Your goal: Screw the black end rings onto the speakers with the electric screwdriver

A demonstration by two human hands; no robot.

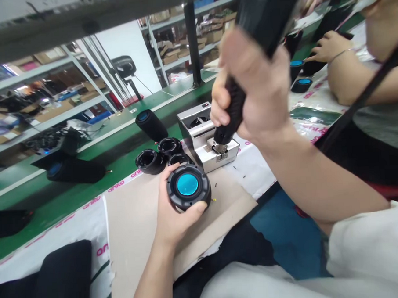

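My left hand (175,216) is wrapped round a black cylindrical speaker (205,184) with a shiny blue disc on its end, held over a sheet of cardboard (133,239). In my right hand (262,84), blurred by motion, is a black power screwdriver (236,99), gripped with its lower end pointing down. That end is over the front of a white metal screw feeder (201,131), and its tip meets the feeder's metal outlet or is just above it; I cannot tell which. Several black ring-shaped parts (150,161) stand just beyond the speaker.
Another black speaker (151,124) stands on the green bench (119,126), and one lies on its side (77,171) farther left. Small dark screws (244,176) lie loose near the feeder. Black fabric pieces (66,278) rest at lower left. On the right, a co-worker's hand (333,46) touches dark parts.
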